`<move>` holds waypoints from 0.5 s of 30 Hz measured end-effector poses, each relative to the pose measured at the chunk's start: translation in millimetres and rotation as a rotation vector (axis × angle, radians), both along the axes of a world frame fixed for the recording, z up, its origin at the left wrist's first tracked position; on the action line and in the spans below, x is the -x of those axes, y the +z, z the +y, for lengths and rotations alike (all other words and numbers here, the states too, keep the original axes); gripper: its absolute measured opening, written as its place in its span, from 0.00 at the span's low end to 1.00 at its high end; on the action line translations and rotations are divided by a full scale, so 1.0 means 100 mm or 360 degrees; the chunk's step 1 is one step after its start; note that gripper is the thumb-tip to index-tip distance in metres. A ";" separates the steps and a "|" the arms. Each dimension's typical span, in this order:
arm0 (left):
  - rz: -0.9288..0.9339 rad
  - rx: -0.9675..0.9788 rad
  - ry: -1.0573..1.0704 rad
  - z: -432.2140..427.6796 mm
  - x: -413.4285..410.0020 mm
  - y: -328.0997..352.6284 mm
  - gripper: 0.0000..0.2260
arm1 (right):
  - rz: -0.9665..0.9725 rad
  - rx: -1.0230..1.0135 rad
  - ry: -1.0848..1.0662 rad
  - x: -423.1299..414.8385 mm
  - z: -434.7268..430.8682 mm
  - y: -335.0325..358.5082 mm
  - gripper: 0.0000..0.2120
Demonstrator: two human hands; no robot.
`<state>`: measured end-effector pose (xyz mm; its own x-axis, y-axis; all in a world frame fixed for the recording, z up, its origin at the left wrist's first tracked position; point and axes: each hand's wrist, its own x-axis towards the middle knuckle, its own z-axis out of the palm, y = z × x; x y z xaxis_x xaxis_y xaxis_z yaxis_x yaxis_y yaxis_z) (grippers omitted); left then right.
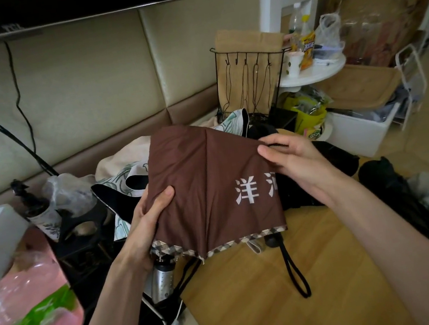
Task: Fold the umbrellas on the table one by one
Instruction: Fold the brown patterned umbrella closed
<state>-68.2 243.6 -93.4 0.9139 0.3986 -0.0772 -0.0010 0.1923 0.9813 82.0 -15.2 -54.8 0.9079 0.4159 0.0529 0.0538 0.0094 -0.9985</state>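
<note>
Just above the wooden worktop point(272, 315), a brown umbrella point(205, 180) is held up in the air with its canopy collapsed but loose, one panel spread flat toward the camera. White characters point(247, 191) are printed on that panel, and a plaid trim point(247, 241) runs along its lower hem. The left hand point(149, 219) grips the umbrella's left side, fingers curled behind the bunched cloth and thumb pressed on the front. The right hand point(294, 161) pinches the upper right edge of the canopy between thumb and fingers, partly covering the second character. Below the hem the black handle point(271, 240) shows, and its wrist strap point(294, 273) hangs down in a loop over the worktop.

Behind the brown umbrella to its left lies a floral umbrella point(123, 177), pale with green leaves and a black lining, crumpled and unfolded. Behind it to the right lies a black umbrella point(330, 161), partly hidden by the right hand. Just under the brown umbrella's lower left corner stands a silver bottle point(162, 280). Farther behind the brown umbrella, a black wire rack point(250, 73) with hooks stands upright, and beside that a round white table point(314, 75) carries a cup, a bottle and bags.
</note>
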 end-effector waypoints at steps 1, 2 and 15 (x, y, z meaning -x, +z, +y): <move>0.0000 0.0007 0.0004 0.00 0.00 0.00 0.49 | 0.0082 -0.0056 0.0046 0.04 0.04 -0.02 0.14; -0.0007 0.0011 0.0008 0.00 0.00 0.00 0.49 | 0.0124 -0.0045 0.0093 0.07 0.07 -0.05 0.17; -0.0093 -0.0029 0.0278 -0.05 -0.11 -0.10 0.27 | 0.0235 -0.0353 0.0040 0.22 0.19 -0.01 0.10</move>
<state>-57.2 238.2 -103.9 0.8333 0.5525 -0.0173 -0.0901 0.1666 0.9819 59.6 3.3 -55.4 0.9020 0.4315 0.0132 -0.0950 0.2284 -0.9689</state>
